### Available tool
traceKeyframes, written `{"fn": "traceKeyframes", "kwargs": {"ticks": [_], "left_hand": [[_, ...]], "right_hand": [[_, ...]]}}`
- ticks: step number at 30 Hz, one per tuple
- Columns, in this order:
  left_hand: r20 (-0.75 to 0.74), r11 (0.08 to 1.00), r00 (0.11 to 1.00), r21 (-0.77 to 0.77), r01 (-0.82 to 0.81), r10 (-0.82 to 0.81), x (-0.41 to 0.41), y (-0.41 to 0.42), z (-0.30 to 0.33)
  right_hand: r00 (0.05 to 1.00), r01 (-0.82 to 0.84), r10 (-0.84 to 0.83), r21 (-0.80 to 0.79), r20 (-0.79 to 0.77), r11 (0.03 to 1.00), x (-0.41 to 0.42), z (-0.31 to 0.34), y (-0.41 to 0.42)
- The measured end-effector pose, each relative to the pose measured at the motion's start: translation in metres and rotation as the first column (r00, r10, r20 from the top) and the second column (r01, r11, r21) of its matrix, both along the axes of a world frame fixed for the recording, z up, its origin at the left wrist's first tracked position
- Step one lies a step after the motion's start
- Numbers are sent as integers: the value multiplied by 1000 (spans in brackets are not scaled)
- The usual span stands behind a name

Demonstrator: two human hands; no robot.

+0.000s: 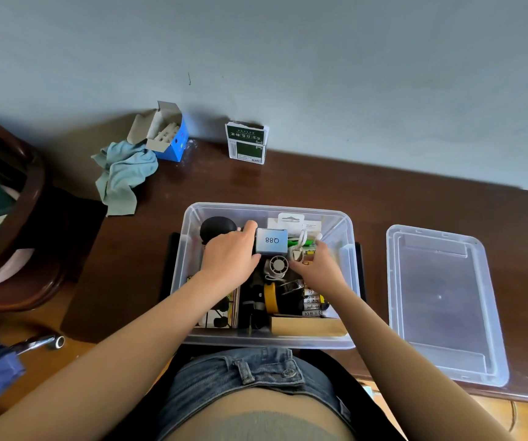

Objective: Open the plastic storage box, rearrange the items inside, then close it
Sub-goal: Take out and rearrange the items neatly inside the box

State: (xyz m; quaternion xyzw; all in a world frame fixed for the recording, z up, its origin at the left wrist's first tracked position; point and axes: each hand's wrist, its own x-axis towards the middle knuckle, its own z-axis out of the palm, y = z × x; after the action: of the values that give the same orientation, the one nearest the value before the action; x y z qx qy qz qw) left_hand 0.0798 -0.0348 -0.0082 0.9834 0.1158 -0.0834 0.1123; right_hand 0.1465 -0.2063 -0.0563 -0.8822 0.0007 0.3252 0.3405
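So the worktop [288,186] is carrying everything here, and the clear storage box [189,249] is sitting open right in front of the person, with its lid [440,300] lying flat off to the right, well apart from it. Thin see-through plastic like that is probably light and a bit flexy, so I'd be grabbing the lid by its long edges when it's time to snap it back on.

Inside the box, stuff is getting shuffled around. The left hand [229,257] is curling its fingers and thumb around a small grey box [271,240] marked Q88, holding it by the left side up near the far end. Looks like stiff card, light, easy to pinch by the edges. The right hand [315,265] is reaching in just beside it, fingers bending down among some small white bits, but I can't tell if it's actually holding anything. A little round fan [277,265] is sitting between the two hands, and a yellow tape roll [270,297] is lying nearer the person.
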Motion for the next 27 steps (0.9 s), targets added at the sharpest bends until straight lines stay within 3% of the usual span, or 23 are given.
{"fn": "traceKeyframes", "kwargs": {"ticks": [4, 13, 18, 27], "left_hand": [[36, 999, 999, -50, 22, -20, 3, -1, -4], [127, 989, 991, -135, 59, -41, 3, -2, -5], [88, 968, 976, -137, 210, -199, -3, -11, -13], [127, 946, 939, -12, 324, -320, 2, -26, -26]], "right_hand": [[1000, 28, -28, -10, 6, 1000, 2, 2, -1], [987, -118, 134, -162, 86, 980, 1, -3, 10], [995, -96, 98, -96, 16, 991, 3, -2, 7], [997, -41, 44, 54, -61, 998, 3, 0, 2]]}}
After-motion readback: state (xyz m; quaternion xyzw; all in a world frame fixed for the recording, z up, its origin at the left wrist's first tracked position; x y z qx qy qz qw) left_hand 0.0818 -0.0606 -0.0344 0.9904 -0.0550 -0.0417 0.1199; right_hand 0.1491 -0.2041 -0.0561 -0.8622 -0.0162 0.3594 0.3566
